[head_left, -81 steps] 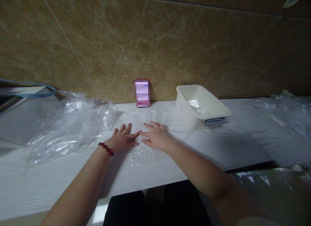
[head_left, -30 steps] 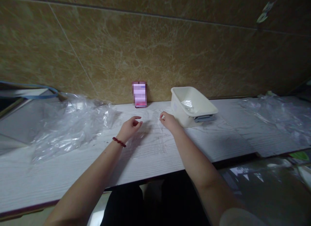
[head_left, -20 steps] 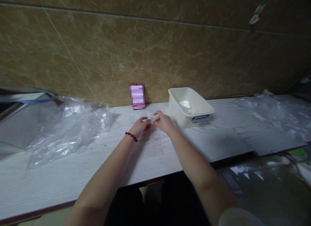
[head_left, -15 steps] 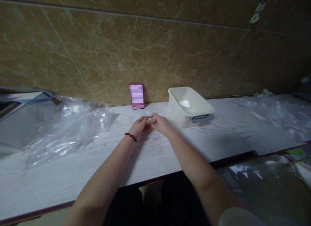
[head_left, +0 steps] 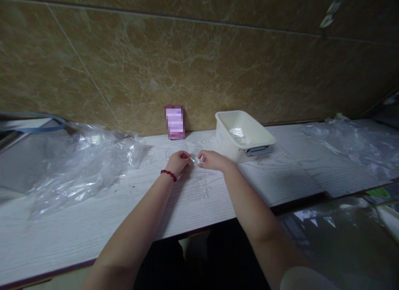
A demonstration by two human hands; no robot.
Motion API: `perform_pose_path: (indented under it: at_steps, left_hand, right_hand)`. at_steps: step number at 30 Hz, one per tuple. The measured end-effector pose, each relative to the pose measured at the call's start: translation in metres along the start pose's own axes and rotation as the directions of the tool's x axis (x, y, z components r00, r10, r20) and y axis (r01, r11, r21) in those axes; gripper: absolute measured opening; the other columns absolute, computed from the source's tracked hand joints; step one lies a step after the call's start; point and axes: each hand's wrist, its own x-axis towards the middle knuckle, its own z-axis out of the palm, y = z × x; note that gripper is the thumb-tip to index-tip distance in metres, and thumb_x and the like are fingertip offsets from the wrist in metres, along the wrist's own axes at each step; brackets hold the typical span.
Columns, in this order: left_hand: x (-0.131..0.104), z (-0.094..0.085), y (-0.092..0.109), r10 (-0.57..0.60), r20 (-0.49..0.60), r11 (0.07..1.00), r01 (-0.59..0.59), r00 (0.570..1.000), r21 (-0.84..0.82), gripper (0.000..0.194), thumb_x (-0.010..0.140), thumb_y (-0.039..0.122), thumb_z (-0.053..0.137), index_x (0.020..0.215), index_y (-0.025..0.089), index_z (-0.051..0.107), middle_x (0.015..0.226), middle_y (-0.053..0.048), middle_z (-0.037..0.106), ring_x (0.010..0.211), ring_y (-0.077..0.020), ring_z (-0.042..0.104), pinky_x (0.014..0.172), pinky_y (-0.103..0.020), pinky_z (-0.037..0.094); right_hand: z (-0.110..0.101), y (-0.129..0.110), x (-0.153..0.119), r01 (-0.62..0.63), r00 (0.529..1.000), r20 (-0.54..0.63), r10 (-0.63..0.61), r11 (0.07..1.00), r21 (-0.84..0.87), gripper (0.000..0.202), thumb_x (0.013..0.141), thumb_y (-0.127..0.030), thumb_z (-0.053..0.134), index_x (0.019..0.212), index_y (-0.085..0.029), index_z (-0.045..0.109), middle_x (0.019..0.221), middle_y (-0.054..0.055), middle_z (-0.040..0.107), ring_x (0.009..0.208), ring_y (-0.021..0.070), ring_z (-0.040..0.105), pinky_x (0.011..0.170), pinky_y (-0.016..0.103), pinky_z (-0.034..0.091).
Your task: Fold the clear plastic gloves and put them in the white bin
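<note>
Clear plastic film (head_left: 204, 186) lies on the white wood-grain table (head_left: 193, 217), partly under my hands. My left hand (head_left: 178, 162), with a dark red bead bracelet (head_left: 168, 174) at its wrist, is closed on a piece of the clear film. Just to its right, my right hand (head_left: 212, 160) has its fingers curled at the same film, a small gap from the left fingertips. A shiny bit of film spans that gap. The film's exact shape is hard to make out.
A white bin (head_left: 230, 150) with a grey handle holds clear plastic at the right. A phone (head_left: 175, 122) leans on the marbled wall. Crumpled clear plastic (head_left: 84, 161) covers the left side; more plastic (head_left: 352, 142) lies far right.
My hands have parted slightly: the right has moved right and a little down, and the left fingers have curled in. Shiny film now shows between them.
</note>
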Motion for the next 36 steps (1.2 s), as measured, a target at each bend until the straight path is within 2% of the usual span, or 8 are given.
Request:
perform_pose_path:
  at_steps: [9, 16, 18, 21, 23, 26, 30, 36]
  left_hand:
    - [-0.003, -0.002, 0.004, 0.096, 0.055, 0.929, -0.109, 0.994, 0.352, 0.028, 0.065, 0.021, 0.052, 0.089, 0.015, 0.064, 0.082, -0.007, 0.066, 0.076, -0.0187, 0.059, 0.070, -0.027, 0.044]
    - [-0.005, -0.004, 0.007, 0.211, 0.086, 0.780, -0.221, 0.974, 0.585, 0.035, 0.069, 0.015, 0.044, 0.098, 0.012, 0.062, 0.095, -0.013, 0.062, 0.090, -0.0237, 0.055, 0.081, -0.032, 0.040]
    - [-0.008, -0.007, 0.009, 0.264, 0.096, 0.704, -0.260, 0.960, 0.661, 0.035, 0.072, 0.015, 0.041, 0.101, 0.012, 0.060, 0.102, -0.013, 0.059, 0.095, -0.0233, 0.053, 0.085, -0.033, 0.038]
    - [-0.019, -0.007, 0.012, 0.323, 0.203, 0.576, -0.363, 0.924, 0.732, 0.037, 0.078, 0.021, 0.036, 0.111, 0.017, 0.053, 0.119, -0.011, 0.050, 0.109, -0.0240, 0.043, 0.092, -0.039, 0.033]
    - [-0.028, -0.005, 0.012, 0.288, 0.313, 0.526, -0.423, 0.905, 0.738, 0.040, 0.081, 0.031, 0.035, 0.119, 0.022, 0.046, 0.130, -0.008, 0.040, 0.120, -0.0268, 0.031, 0.096, -0.047, 0.025]
    - [-0.038, 0.000, 0.010, 0.170, 0.416, 0.524, -0.439, 0.894, 0.730, 0.050, 0.080, 0.050, 0.032, 0.124, 0.028, 0.038, 0.136, -0.007, 0.031, 0.125, -0.0321, 0.018, 0.095, -0.059, 0.013]
    - [-0.042, -0.001, 0.007, 0.071, 0.432, 0.545, -0.397, 0.899, 0.738, 0.061, 0.075, 0.062, 0.025, 0.128, 0.031, 0.032, 0.138, -0.010, 0.026, 0.125, -0.0369, 0.013, 0.090, -0.065, 0.007]
    - [-0.042, -0.007, 0.009, 0.061, 0.417, 0.538, -0.382, 0.907, 0.752, 0.064, 0.073, 0.065, 0.021, 0.127, 0.033, 0.033, 0.138, -0.010, 0.025, 0.126, -0.0381, 0.010, 0.089, -0.065, 0.005]
  right_hand:
    - [-0.003, -0.007, -0.002, -0.013, 0.998, 0.062, 0.020, 0.994, -0.108, 0.029, 0.069, -0.019, 0.060, 0.099, -0.018, 0.057, 0.080, 0.002, 0.061, 0.071, 0.0116, 0.055, 0.064, 0.020, 0.037]
    - [0.003, 0.000, 0.002, -0.014, 0.999, 0.047, 0.021, 0.991, -0.131, 0.030, 0.069, -0.018, 0.061, 0.099, -0.018, 0.058, 0.083, 0.003, 0.061, 0.076, 0.0122, 0.055, 0.068, 0.021, 0.038]
    - [0.003, 0.001, 0.003, -0.013, 0.999, 0.048, 0.020, 0.991, -0.132, 0.031, 0.069, -0.019, 0.061, 0.099, -0.019, 0.058, 0.083, 0.003, 0.062, 0.077, 0.0126, 0.056, 0.069, 0.021, 0.038]
    - [0.003, 0.001, 0.002, -0.002, 0.999, 0.051, 0.008, 0.991, -0.131, 0.031, 0.069, -0.020, 0.061, 0.100, -0.019, 0.058, 0.083, 0.003, 0.062, 0.077, 0.0128, 0.056, 0.069, 0.022, 0.038]
    - [0.003, 0.002, 0.002, 0.005, 0.998, 0.056, 0.003, 0.991, -0.132, 0.033, 0.068, -0.021, 0.062, 0.101, -0.019, 0.057, 0.083, 0.003, 0.062, 0.077, 0.0128, 0.056, 0.070, 0.022, 0.038]
    - [0.004, 0.005, 0.003, -0.004, 0.997, 0.079, 0.014, 0.991, -0.133, 0.038, 0.067, -0.022, 0.063, 0.104, -0.020, 0.056, 0.085, 0.003, 0.061, 0.077, 0.0128, 0.056, 0.071, 0.022, 0.038]
    - [0.004, 0.010, 0.004, -0.009, 0.993, 0.117, 0.024, 0.992, -0.128, 0.047, 0.065, -0.024, 0.066, 0.110, -0.021, 0.053, 0.088, 0.003, 0.061, 0.079, 0.0137, 0.056, 0.071, 0.023, 0.039]
    - [0.001, 0.008, 0.001, 0.004, 0.991, 0.130, 0.014, 0.990, -0.140, 0.049, 0.065, -0.025, 0.065, 0.112, -0.021, 0.052, 0.093, 0.004, 0.061, 0.080, 0.0147, 0.056, 0.071, 0.023, 0.039]
